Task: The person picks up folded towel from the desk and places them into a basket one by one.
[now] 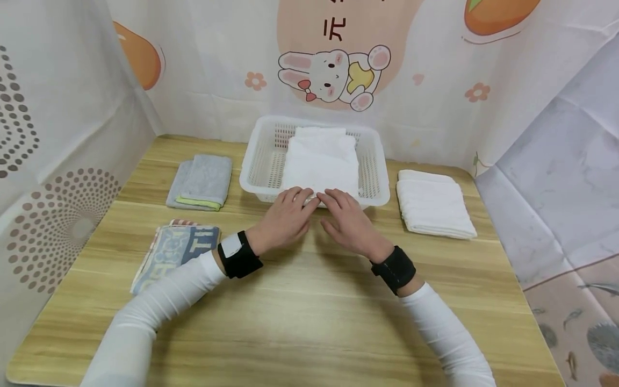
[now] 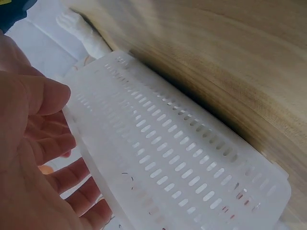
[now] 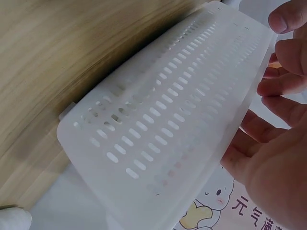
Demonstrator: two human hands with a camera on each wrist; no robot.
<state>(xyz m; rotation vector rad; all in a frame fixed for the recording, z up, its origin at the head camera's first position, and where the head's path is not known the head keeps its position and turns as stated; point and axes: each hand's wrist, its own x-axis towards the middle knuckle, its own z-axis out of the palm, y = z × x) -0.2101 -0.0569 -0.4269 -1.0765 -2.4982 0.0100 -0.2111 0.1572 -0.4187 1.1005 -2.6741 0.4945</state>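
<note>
The white towel [image 1: 320, 164] is lying in the holey basket [image 1: 258, 190], at twelve o'clock on the table [image 1: 309, 333]. The left hand [image 1: 282, 220] and right hand [image 1: 350, 223] are resting over the basket's six o'clock side, fingers loose, seemingly gripping nothing; gentle, flat fingers should be making the towel smooth, while a folded cloth [image 1: 435, 204] is sitting outside at four o'clock

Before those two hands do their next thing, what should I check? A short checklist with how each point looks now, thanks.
1. Basket upright on the table: ok.
2. Folded white towel lying inside it: ok.
3. Left hand and right hand at the near rim: ok.
4. Grey cloth apart from the basket: ok.
5. Patterned towel fully in sight: not ok, left arm covers part.
6. Towel's underside flat: cannot tell, hidden.
</note>
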